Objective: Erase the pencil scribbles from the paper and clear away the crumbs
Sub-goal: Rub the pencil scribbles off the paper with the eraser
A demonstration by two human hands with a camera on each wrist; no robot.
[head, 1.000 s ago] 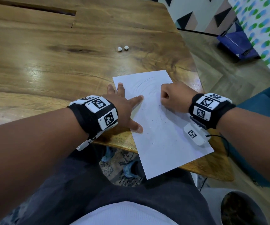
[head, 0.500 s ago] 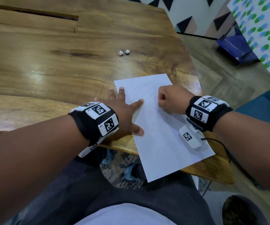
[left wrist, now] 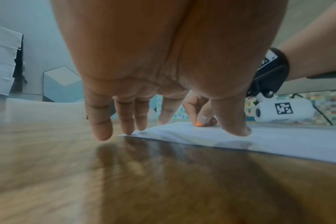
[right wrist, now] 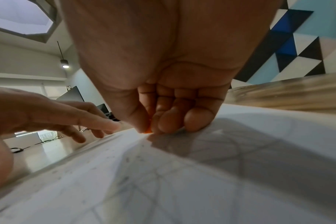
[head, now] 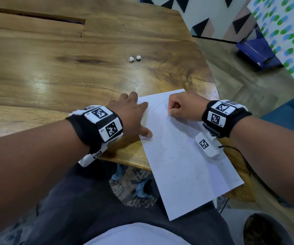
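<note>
A white sheet of paper (head: 186, 156) lies at the wooden table's near right corner, hanging over the front edge. Faint pencil arcs and dark eraser crumbs (head: 178, 149) mark it. My left hand (head: 132, 117) lies flat with spread fingers, thumb and index pressing the paper's left edge (left wrist: 182, 131). My right hand (head: 183, 108) is curled near the sheet's top and pinches a small orange eraser (right wrist: 148, 130) against the paper; the eraser's tip (left wrist: 199, 124) also shows in the left wrist view.
Two small white balls (head: 135, 58) sit on the table (head: 54, 76) beyond the paper. A blue box (head: 259, 50) stands on the floor at the right. The table edge runs just under my wrists, with my lap below.
My right hand has slid the eraser slightly toward the sheet's top. My left hand has shifted up along the left edge. The camera has tilted a little.
</note>
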